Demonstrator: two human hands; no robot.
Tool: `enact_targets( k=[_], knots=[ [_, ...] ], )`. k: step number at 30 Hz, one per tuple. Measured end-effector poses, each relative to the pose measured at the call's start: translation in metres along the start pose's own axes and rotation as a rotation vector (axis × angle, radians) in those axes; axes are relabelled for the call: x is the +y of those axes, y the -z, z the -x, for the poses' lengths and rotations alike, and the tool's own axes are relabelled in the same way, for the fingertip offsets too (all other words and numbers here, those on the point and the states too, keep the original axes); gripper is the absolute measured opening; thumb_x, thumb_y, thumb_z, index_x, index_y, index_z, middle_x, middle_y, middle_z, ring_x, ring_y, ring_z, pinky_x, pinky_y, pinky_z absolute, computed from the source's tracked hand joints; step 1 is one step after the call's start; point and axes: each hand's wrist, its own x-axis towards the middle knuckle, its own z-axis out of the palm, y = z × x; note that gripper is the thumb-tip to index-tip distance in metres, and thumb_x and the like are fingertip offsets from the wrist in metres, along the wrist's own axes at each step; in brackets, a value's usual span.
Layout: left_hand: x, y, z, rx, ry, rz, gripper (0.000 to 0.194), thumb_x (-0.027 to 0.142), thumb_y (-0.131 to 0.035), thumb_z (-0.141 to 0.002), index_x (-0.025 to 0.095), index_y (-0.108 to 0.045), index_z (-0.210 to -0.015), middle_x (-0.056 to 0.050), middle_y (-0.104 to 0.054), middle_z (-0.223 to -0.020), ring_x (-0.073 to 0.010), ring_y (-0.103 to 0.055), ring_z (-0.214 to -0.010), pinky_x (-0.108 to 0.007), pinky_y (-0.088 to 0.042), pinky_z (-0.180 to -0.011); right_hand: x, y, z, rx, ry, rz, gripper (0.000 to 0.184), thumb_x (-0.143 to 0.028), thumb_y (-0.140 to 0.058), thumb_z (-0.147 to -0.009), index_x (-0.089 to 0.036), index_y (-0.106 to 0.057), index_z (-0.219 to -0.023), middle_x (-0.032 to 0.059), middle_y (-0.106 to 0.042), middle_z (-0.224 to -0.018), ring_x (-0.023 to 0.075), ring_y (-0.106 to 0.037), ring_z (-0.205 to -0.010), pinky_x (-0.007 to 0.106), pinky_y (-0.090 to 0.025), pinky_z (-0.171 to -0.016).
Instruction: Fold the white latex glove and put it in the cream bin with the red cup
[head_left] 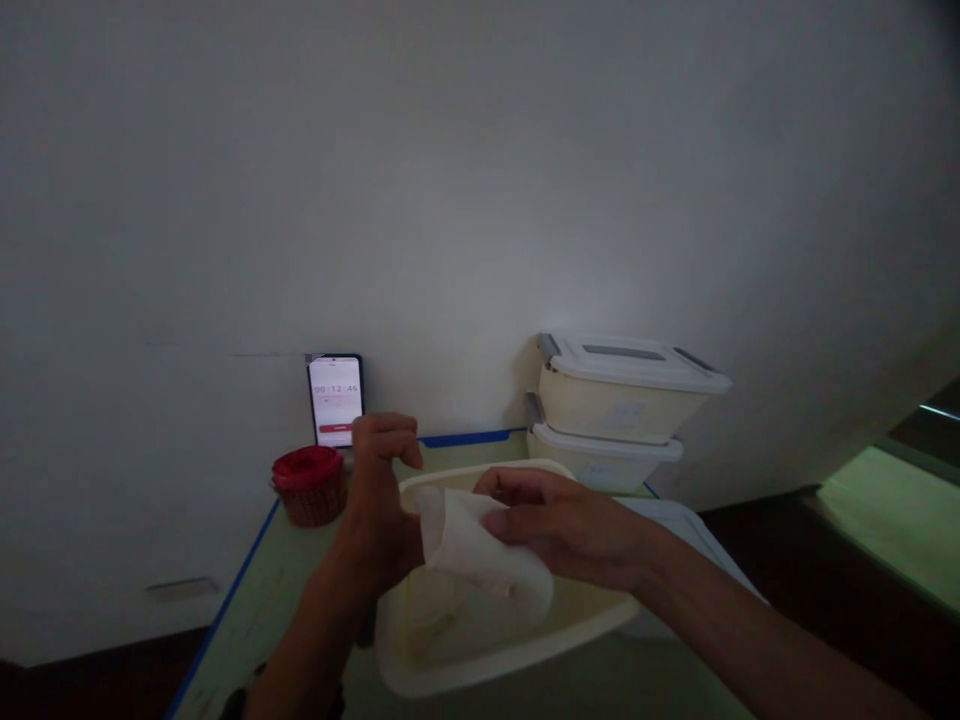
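Pinched between the thumb and fingers of my right hand [555,520] is a soft white sheet [480,550], bent over on itself; whether it is paper or cloth I cannot tell. It hangs over an open cream plastic tub [435,680], whose inside holds something pale that is too dim to make out. My left hand [379,490] is at the sheet's left edge. Its fingers curl above, apart from the thumb, which is close to the sheet or touching it.
Two lidded cream boxes [622,400] are stacked at the back right, against the wall. A white lid [667,520] lies right of the tub. At the left stand a red-lidded container [307,485] and a phone [335,395] showing a timer. Blue tape [465,439] edges the green table [255,600].
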Motion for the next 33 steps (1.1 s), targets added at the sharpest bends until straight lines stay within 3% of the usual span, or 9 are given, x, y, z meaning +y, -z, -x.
enact_targets(
  k=[5, 10, 13, 18, 21, 25, 27, 30, 33],
  knots=[
    [-0.005, -0.004, 0.003, -0.081, 0.057, 0.088, 0.044, 0.026, -0.069, -0.057, 0.022, -0.034, -0.084, -0.001, -0.039, -0.083, -0.0143, -0.042, -0.074, -0.027, -0.040, -0.062, -0.001, 0.001, -0.001, 0.103, 0.064, -0.035, 0.045, -0.010, -0.073, -0.058, -0.018, -0.051, -0.097, -0.0007, -0.061, -0.085, 0.0087, -0.059, -0.068, 0.022, -0.044, -0.063],
    [-0.005, -0.003, -0.002, -0.376, 0.638, 0.451, 0.030, 0.023, -0.062, -0.068, 0.020, -0.036, -0.081, 0.005, -0.045, -0.069, -0.0091, -0.049, -0.059, -0.024, -0.043, -0.056, -0.005, 0.004, -0.003, 0.280, 0.350, 0.092, 0.056, -0.014, -0.071, -0.061, -0.021, -0.047, -0.112, 0.0015, -0.058, -0.098, 0.0108, -0.058, -0.082, 0.024, -0.045, -0.073],
    [0.001, 0.000, -0.006, -0.463, 0.838, 0.736, 0.019, 0.028, -0.053, -0.079, 0.018, -0.043, -0.091, 0.000, -0.059, -0.073, -0.0137, -0.059, -0.070, -0.029, -0.048, -0.065, -0.003, 0.008, -0.001, 0.336, 0.473, 0.261, 0.054, -0.020, -0.068, -0.065, -0.024, -0.044, -0.113, 0.0010, -0.057, -0.098, 0.0126, -0.057, -0.085, 0.027, -0.045, -0.074],
    [0.010, 0.003, -0.010, -0.484, 0.925, 0.948, 0.034, 0.041, -0.038, -0.087, 0.019, -0.045, -0.113, -0.007, -0.063, -0.091, -0.0202, -0.061, -0.087, -0.038, -0.049, -0.076, 0.003, 0.005, 0.000, 0.389, 0.567, 0.437, 0.043, -0.022, -0.064, -0.070, -0.024, -0.044, -0.107, 0.0009, -0.055, -0.096, 0.0115, -0.057, -0.081, 0.024, -0.047, -0.068],
    [0.009, 0.005, -0.010, -0.437, 0.874, 0.657, 0.034, 0.039, -0.046, -0.083, 0.018, -0.048, -0.110, -0.005, -0.061, -0.092, -0.0156, -0.059, -0.081, -0.029, -0.049, -0.071, 0.005, 0.003, 0.000, 0.431, 0.679, 0.501, 0.039, -0.020, -0.061, -0.072, -0.026, -0.044, -0.107, 0.0008, -0.053, -0.096, 0.0113, -0.056, -0.081, 0.024, -0.047, -0.067],
    [0.004, 0.008, -0.010, -0.439, 0.801, 0.349, 0.029, 0.042, -0.046, -0.083, 0.016, -0.052, -0.094, 0.005, -0.049, -0.058, -0.0088, -0.046, -0.050, -0.021, -0.040, -0.047, 0.004, 0.007, -0.001, 0.534, 0.720, 0.586, 0.039, -0.018, -0.057, -0.074, -0.026, -0.043, -0.109, 0.0013, -0.051, -0.096, 0.0126, -0.055, -0.080, 0.026, -0.047, -0.067],
    [0.005, 0.008, -0.009, -0.491, 0.839, 0.428, 0.032, 0.042, -0.044, -0.084, 0.015, -0.052, -0.100, 0.004, -0.050, -0.058, -0.0098, -0.049, -0.050, -0.023, -0.043, -0.049, 0.003, 0.009, -0.001, 0.566, 0.726, 0.646, 0.040, -0.017, -0.056, -0.074, -0.027, -0.042, -0.110, 0.0013, -0.050, -0.097, 0.0128, -0.055, -0.080, 0.026, -0.047, -0.066],
    [0.008, 0.004, -0.007, -0.520, 0.975, 0.693, 0.039, 0.037, -0.052, -0.081, 0.015, -0.051, -0.113, -0.005, -0.064, -0.086, -0.0162, -0.061, -0.076, -0.030, -0.050, -0.070, 0.005, 0.010, -0.004, 0.594, 0.754, 0.782, 0.043, -0.013, -0.053, -0.074, -0.028, -0.040, -0.113, 0.0002, -0.048, -0.095, 0.0122, -0.054, -0.079, 0.026, -0.045, -0.067],
    [0.007, -0.002, -0.002, -0.505, 1.095, 0.983, 0.033, 0.030, -0.056, -0.080, 0.016, -0.056, -0.109, -0.006, -0.063, -0.106, -0.0203, -0.059, -0.096, -0.035, -0.043, -0.090, 0.007, 0.008, -0.009, 0.603, 0.773, 0.900, 0.047, -0.009, -0.051, -0.073, -0.029, -0.040, -0.114, -0.0006, -0.047, -0.093, 0.0118, -0.053, -0.079, 0.026, -0.044, -0.070]
  ],
)
